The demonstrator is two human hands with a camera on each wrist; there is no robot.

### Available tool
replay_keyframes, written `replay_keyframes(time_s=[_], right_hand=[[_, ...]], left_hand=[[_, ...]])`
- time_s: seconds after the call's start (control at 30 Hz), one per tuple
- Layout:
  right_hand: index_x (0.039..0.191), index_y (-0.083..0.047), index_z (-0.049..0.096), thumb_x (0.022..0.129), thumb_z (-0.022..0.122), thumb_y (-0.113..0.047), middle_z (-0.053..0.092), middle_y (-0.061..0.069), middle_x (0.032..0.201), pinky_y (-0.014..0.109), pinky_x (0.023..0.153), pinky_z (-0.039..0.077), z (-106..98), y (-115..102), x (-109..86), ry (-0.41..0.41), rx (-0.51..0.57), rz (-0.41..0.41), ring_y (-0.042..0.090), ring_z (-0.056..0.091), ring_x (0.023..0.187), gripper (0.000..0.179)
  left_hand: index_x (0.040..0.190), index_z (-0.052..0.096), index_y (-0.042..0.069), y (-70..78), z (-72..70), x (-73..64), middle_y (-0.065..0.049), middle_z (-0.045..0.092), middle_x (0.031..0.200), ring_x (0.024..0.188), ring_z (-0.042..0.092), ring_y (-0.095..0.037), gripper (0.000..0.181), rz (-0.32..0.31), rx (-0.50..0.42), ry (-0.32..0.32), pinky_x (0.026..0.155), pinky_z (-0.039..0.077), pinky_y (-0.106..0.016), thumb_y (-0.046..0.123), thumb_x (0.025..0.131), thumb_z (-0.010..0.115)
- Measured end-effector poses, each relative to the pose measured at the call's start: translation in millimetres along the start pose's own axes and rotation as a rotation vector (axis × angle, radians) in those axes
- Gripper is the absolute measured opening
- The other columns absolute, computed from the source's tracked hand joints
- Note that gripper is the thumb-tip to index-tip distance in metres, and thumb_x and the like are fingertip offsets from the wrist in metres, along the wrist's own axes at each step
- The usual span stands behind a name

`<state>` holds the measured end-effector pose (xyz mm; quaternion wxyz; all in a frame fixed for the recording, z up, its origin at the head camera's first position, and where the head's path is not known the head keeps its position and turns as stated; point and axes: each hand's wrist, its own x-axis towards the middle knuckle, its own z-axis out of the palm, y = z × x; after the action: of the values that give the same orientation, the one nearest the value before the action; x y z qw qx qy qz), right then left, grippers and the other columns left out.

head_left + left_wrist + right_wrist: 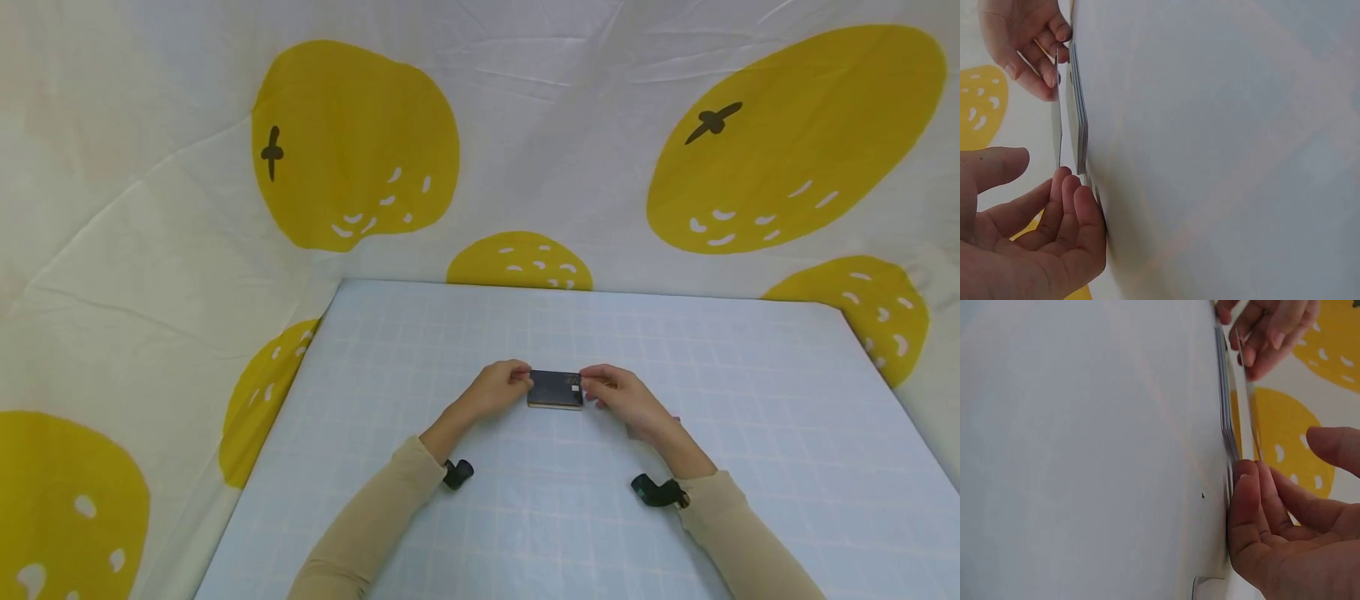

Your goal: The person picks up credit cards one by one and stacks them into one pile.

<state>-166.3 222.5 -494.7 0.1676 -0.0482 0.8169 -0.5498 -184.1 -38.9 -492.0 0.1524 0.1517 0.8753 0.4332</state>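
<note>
A dark card (551, 388) with "VIP" lettering is level between my hands, its short ends at my fingertips. In the left wrist view it appears edge-on as a thin line, a small gap away from a stack of cards (1080, 128) that lies close to the table surface. My left hand (497, 387) holds the card's left end with bent fingers, the thumb apart from it in the left wrist view. At the right end, my right hand (624, 400) holds the card likewise, its thumb (1335, 447) raised clear.
A pale cloth with a faint grid covers the table (525, 525). Under my right forearm a small flat thing (636, 433) is partly hidden. White curtains with yellow fruit prints (352, 142) stand behind and at the left. Wrist cameras (459, 473) sit on both arms.
</note>
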Motion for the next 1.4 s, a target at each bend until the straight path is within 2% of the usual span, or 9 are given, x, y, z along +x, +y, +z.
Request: replay_keyframes(time_s=[0.27, 0.63, 0.83, 1.4], right_hand=[[0.131, 0.004, 0.057, 0.102, 0.059, -0.024, 0.064, 0.017, 0.116, 0.035, 0.082, 0.052, 1.2, 3.4, 0.3, 0.000, -0.033, -0.014, 0.028, 0.061, 0.100, 0.040], [0.134, 0.007, 0.055, 0.103, 0.058, -0.022, 0.063, 0.020, 0.122, 0.037, 0.082, 0.052, 3.3, 1.5, -0.8, -0.006, -0.040, -0.024, 0.030, 0.061, 0.104, 0.042], [0.132, 0.003, 0.058, 0.103, 0.059, -0.024, 0.065, 0.016, 0.117, 0.033, 0.080, 0.052, 3.2, 2.4, -0.4, 0.007, -0.088, -0.008, 0.026, 0.061, 0.100, 0.040], [0.132, -0.001, 0.059, 0.102, 0.059, -0.029, 0.066, 0.013, 0.116, 0.035, 0.082, 0.051, 3.9, 3.3, 2.1, 0.020, -0.160, 0.021, 0.025, 0.061, 0.100, 0.041]], left_hand=[[0.130, 0.063, 0.000, -2.5, 2.8, 1.0, -0.008, 0.067, 0.118, 0.110, 0.062, -0.021, 0.036, -0.005, 0.019, -0.005, 0.094, 0.049, -0.035, 0.021, 0.101, 0.059], [0.129, 0.063, 0.001, -3.9, 4.4, 1.4, -0.007, 0.068, 0.117, 0.110, 0.062, -0.021, 0.036, -0.014, 0.016, -0.006, 0.094, 0.049, -0.036, 0.023, 0.101, 0.059], [0.129, 0.064, 0.001, -3.1, 5.3, 1.5, -0.007, 0.068, 0.116, 0.110, 0.062, -0.021, 0.036, -0.020, 0.016, -0.007, 0.094, 0.049, -0.036, 0.024, 0.101, 0.059], [0.130, 0.064, 0.001, -4.3, 6.9, 1.8, -0.006, 0.067, 0.115, 0.107, 0.061, -0.018, 0.039, -0.028, 0.040, -0.002, 0.093, 0.049, -0.036, 0.027, 0.101, 0.058]])
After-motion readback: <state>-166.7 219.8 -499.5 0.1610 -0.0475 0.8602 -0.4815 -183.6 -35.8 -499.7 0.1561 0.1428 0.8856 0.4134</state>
